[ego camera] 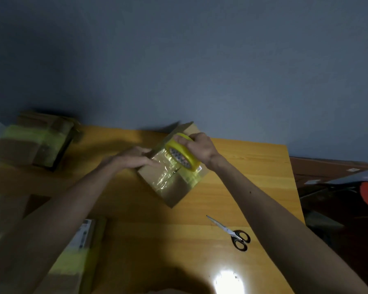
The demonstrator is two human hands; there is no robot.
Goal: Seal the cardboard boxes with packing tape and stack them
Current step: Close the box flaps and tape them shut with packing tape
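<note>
Cardboard box (pixel 174 192) lies diagonally, left hand (pixel 134 159) flat on it, right hand (pixel 200 148) gripping on-edge tape roll (pixel 189 160).

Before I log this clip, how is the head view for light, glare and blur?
Head view: dim overall, with a blown-out glare patch on the table near the bottom edge; head view, left side: the taped boxes are smeared and soft; head view, centre: the tape roll and scissors read clearly.

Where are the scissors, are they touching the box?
Apart. The head view shows the scissors lying flat on the table, with a stretch of bare wood between them and the box.
</note>
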